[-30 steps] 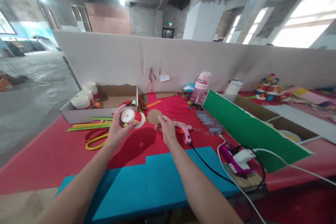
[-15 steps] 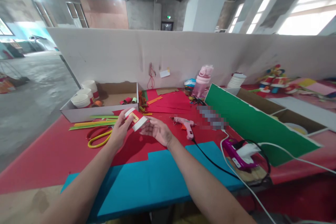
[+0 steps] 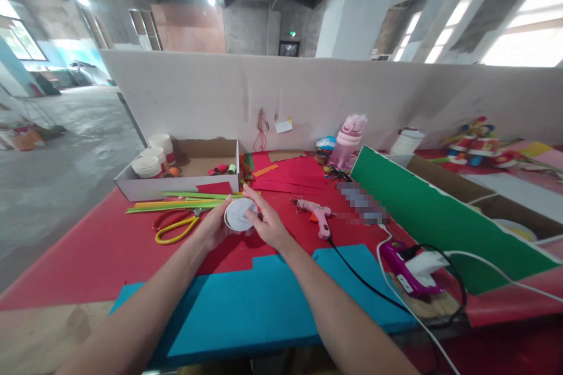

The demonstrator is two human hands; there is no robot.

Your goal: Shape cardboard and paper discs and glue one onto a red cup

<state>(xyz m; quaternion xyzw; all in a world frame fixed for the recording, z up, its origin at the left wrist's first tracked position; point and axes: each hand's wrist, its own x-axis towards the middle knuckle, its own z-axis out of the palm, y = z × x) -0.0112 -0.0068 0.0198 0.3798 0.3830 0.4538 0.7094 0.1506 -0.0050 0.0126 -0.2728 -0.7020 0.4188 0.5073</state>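
A paper cup (image 3: 238, 215) is held between my two hands above the red table covering, its round white end facing me with faint lines on it. My left hand (image 3: 215, 227) wraps the cup's left side. On the right, my right hand (image 3: 269, 222) grips it too, thumb lying on the white face and fingers along the far side. The red band seen earlier on the cup is out of sight. Left of my hands lie scissors (image 3: 176, 228) with yellow and red handles and several green and yellow strips (image 3: 176, 204). To the right rests a pink glue gun (image 3: 317, 214).
A cardboard box (image 3: 176, 188) with white cups (image 3: 147, 166) and small paper rolls stands at the back left. Blue sheets (image 3: 246, 304) line the front edge. A purple power strip (image 3: 411, 272), cables, a green-sided box (image 3: 431, 217) and a pink bottle (image 3: 349, 140) occupy the right.
The cup has been turned so its white end faces me. My right hand has closed on it from a loose, open pose. The view has shifted slightly left.
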